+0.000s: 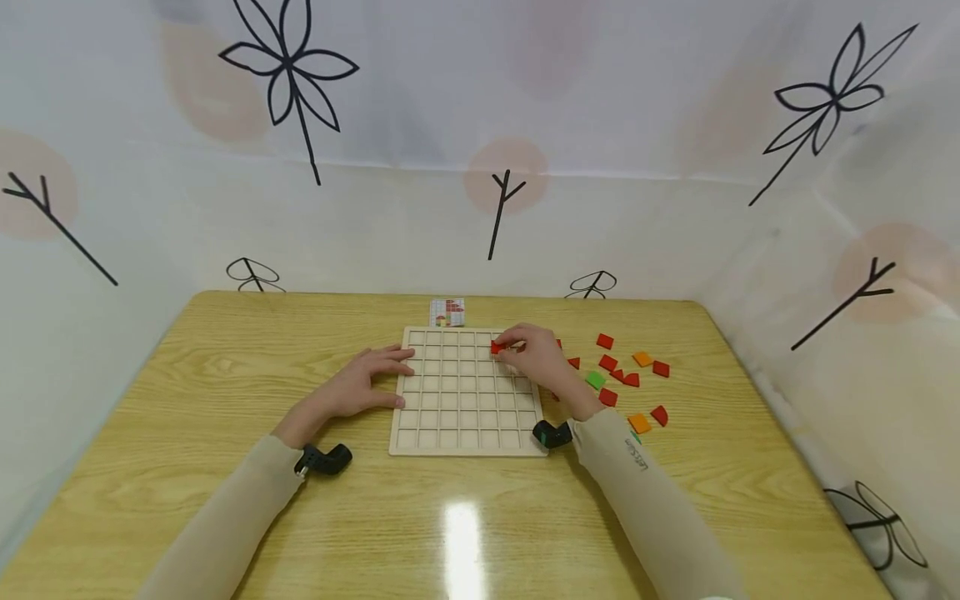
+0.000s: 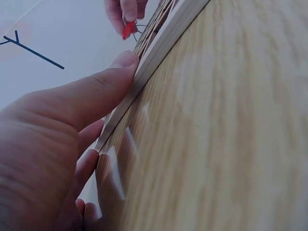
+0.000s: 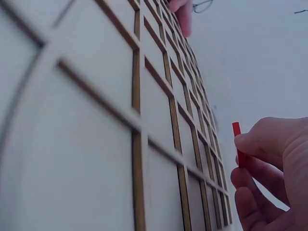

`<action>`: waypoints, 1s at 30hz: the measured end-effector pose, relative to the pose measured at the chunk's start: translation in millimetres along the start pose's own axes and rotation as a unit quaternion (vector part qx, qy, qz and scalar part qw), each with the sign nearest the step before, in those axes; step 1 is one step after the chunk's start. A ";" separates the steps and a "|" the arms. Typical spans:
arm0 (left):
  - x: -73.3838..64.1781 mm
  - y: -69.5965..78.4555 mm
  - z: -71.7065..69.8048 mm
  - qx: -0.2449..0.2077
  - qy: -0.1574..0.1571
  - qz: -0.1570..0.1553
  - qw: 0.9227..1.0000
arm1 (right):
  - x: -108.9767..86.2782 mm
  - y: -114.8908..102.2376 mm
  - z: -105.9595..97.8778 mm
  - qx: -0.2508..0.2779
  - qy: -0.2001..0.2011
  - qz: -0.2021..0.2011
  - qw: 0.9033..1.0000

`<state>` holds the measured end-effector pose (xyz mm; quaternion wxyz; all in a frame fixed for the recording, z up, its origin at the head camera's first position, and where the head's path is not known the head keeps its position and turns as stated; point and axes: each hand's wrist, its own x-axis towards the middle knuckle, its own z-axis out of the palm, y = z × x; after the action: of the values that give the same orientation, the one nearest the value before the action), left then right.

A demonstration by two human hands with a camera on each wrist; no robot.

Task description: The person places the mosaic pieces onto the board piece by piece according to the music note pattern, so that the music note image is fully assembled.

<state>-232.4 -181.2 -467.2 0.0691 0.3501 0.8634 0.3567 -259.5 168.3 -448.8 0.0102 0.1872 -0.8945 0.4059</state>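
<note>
A pale wooden grid board with rows of square cells lies on the table. My right hand pinches a red square tile between thumb and fingers, over the board's upper right cells. In the right wrist view the red tile is seen edge-on, held up off the grid. My left hand rests at the board's left edge, fingers spread. The left wrist view shows that thumb along the wooden rim.
To the right of the board lie scattered tiles: several red ones, orange ones and a green one. A small printed pattern card lies behind the board. White cloth with drawn plants surrounds the table.
</note>
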 end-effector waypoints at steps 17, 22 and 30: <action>-0.2 0.6 1.6 0.001 0.003 0.005 1.000 | 34.2 -12.3 42.0 0.055 0.030 0.025 0.998; 0.7 0.2 3.1 0.006 0.000 0.006 1.000 | 35.1 -8.4 47.0 0.059 0.044 0.036 0.997; 0.4 -1.2 4.1 0.010 0.004 0.005 1.000 | 33.3 -6.4 50.2 0.058 0.049 0.033 0.997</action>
<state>-231.9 -179.3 -471.0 0.0607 0.3538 0.8654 0.3495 -281.5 117.0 -472.1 0.0301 0.1376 -0.8736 0.4659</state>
